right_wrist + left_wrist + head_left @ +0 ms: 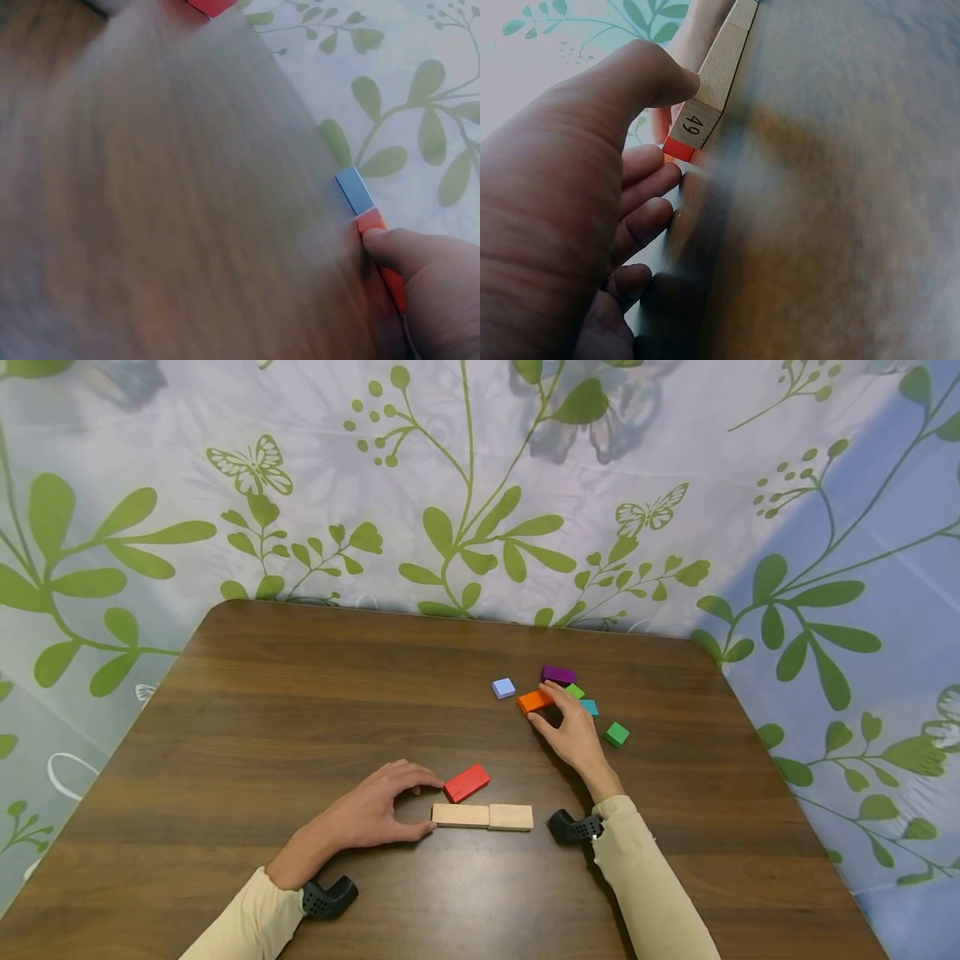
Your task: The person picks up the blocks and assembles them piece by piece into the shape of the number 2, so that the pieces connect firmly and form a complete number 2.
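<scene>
My left hand rests on the table, its thumb tip at the left end of a plain wooden block marked 49 in the left wrist view. The index fingertip reaches the near end of a red block, which lies slanted behind the wooden one. A second plain block sits end to end with the first. Farther back, my right hand pinches an orange block between thumb and fingers; the right wrist view shows the thumb against its side.
Around the right hand lie a light blue block, a purple block, a light green block, a teal block and a green block. A patterned curtain hangs behind the brown table.
</scene>
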`<control>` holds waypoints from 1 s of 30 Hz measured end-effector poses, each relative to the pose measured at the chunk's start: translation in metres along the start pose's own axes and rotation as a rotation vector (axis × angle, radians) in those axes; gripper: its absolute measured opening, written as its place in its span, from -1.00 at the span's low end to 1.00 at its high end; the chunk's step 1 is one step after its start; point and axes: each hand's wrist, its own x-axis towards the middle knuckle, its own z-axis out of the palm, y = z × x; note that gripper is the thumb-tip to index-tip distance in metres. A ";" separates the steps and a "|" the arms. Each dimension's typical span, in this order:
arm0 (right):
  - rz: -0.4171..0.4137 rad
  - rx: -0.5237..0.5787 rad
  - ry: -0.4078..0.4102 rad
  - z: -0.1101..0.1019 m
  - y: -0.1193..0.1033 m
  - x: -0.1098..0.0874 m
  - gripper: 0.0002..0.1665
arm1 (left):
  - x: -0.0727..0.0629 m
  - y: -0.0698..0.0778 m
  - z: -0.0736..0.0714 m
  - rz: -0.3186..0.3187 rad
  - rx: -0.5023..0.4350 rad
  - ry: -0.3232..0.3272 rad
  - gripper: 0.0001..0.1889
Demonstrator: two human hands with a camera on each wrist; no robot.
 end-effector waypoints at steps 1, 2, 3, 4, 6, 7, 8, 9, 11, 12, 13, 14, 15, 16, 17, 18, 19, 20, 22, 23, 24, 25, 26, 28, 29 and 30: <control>-0.004 0.000 -0.006 -0.001 0.001 0.000 -0.32 | 0.000 0.000 0.000 0.000 0.002 0.000 -0.51; -0.011 0.000 -0.011 -0.001 0.001 0.000 -0.34 | 0.000 0.000 0.000 -0.001 0.003 -0.001 -0.51; -0.022 -0.001 -0.013 -0.001 0.002 0.001 -0.35 | 0.000 0.000 0.000 -0.001 0.003 -0.001 -0.51; -0.036 0.000 -0.013 -0.002 0.003 0.001 -0.36 | 0.000 0.000 0.000 0.000 0.004 -0.001 -0.51; -0.063 -0.003 -0.015 -0.002 0.005 0.002 -0.38 | 0.000 0.000 0.000 0.002 0.004 0.001 -0.51; -0.078 -0.008 -0.017 -0.002 0.005 0.003 -0.38 | 0.000 0.001 0.000 0.002 0.003 0.002 -0.51; -0.095 -0.013 -0.017 -0.002 0.006 0.003 -0.39 | 0.000 0.001 0.000 0.002 0.002 0.003 -0.51; -0.108 -0.016 -0.017 -0.001 0.006 0.003 -0.40 | 0.000 0.000 0.000 0.002 0.002 0.004 -0.51; -0.125 -0.021 -0.019 -0.001 0.006 0.003 -0.42 | 0.000 0.000 0.000 0.001 0.002 0.004 -0.51; -0.136 -0.025 -0.017 -0.001 0.007 0.004 -0.43 | 0.000 0.000 0.000 0.001 0.003 0.004 -0.51; -0.140 -0.025 -0.016 -0.001 0.007 0.004 -0.44 | 0.000 0.000 0.000 0.001 0.002 0.004 -0.51; -0.141 -0.023 -0.015 -0.001 0.007 0.004 -0.45 | 0.000 0.000 0.000 0.001 0.001 0.004 -0.51; -0.138 -0.021 -0.016 -0.001 0.007 0.004 -0.45 | 0.000 0.000 0.000 0.002 0.001 0.004 -0.51; -0.137 -0.019 -0.016 -0.001 0.007 0.004 -0.46 | 0.000 0.000 0.000 0.002 0.001 0.005 -0.51; -0.135 -0.016 -0.016 -0.002 0.007 0.004 -0.46 | 0.000 0.000 0.000 0.003 0.001 0.005 -0.51; -0.132 -0.014 -0.017 -0.002 0.008 0.004 -0.46 | 0.000 0.000 0.000 0.004 0.000 0.006 -0.51; -0.127 -0.010 -0.019 -0.002 0.008 0.004 -0.46 | 0.000 0.000 0.000 0.005 0.000 0.006 -0.51; -0.123 -0.008 -0.020 -0.002 0.008 0.004 -0.46 | 0.000 0.000 0.000 0.005 0.000 0.007 -0.51; -0.123 -0.008 -0.021 -0.002 0.009 0.004 -0.46 | 0.000 0.000 0.000 0.007 0.001 0.007 -0.51; -0.125 -0.010 -0.021 -0.002 0.010 0.004 -0.46 | 0.000 0.000 0.000 0.007 0.001 0.008 -0.51; -0.128 -0.013 -0.021 -0.002 0.010 0.004 -0.47 | 0.000 0.000 0.000 0.007 0.001 0.008 -0.51; -0.131 -0.016 -0.020 -0.002 0.011 0.004 -0.48 | 0.000 0.000 0.000 0.006 0.003 0.007 -0.51; -0.134 -0.018 -0.018 -0.002 0.011 0.004 -0.49 | 0.000 0.000 0.000 0.006 0.003 0.007 -0.51; -0.140 -0.022 -0.017 -0.002 0.012 0.004 -0.52 | 0.000 0.000 0.001 0.004 0.004 0.007 -0.51; -0.139 -0.023 -0.017 -0.003 0.012 0.004 -0.53 | 0.000 0.000 0.001 0.004 0.003 0.007 -0.51; -0.138 -0.022 -0.018 -0.003 0.012 0.004 -0.53 | 0.000 0.000 0.001 0.003 0.003 0.007 -0.51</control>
